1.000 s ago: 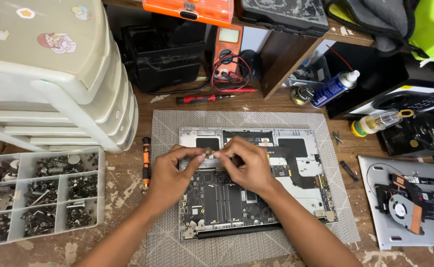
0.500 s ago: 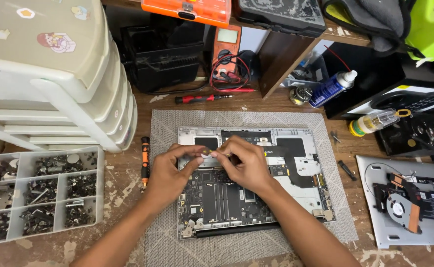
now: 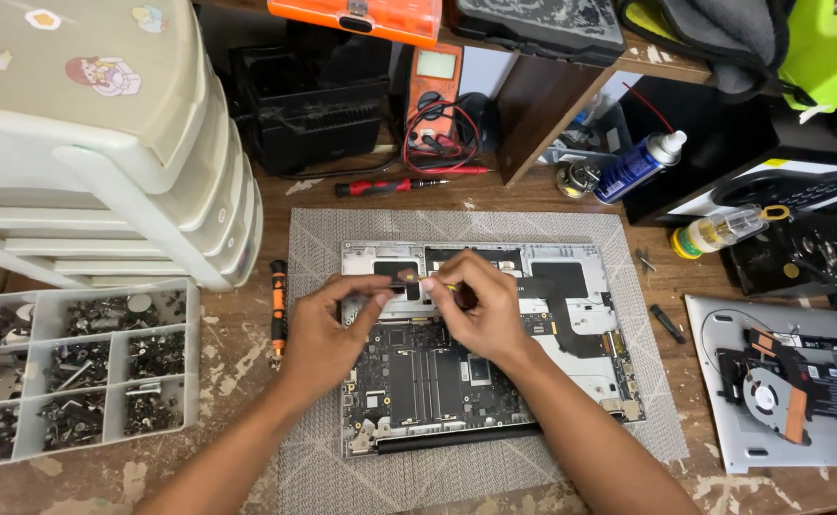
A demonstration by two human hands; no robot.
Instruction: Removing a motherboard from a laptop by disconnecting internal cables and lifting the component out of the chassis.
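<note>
The opened silver laptop chassis (image 3: 571, 262) looks like matt brushed metal, its dark green circuit board (image 3: 428, 367) dull and studded. It lies on a grey woven mat (image 3: 323, 238), coarse-textured, over a worn wooden table (image 3: 237, 343) with flaking pale paint. The compartmented clear plastic tray (image 3: 75, 381) looks cloudy.

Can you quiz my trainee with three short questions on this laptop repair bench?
1. True or false: both hands are over the opened laptop.
2. What lies on the left of the bench? A) compartment tray of screws B) keyboard C) soldering iron
3. What lies just left of the grey mat, beside the left hand?

Key:
1. True
2. A
3. The orange-and-black screwdriver
</note>
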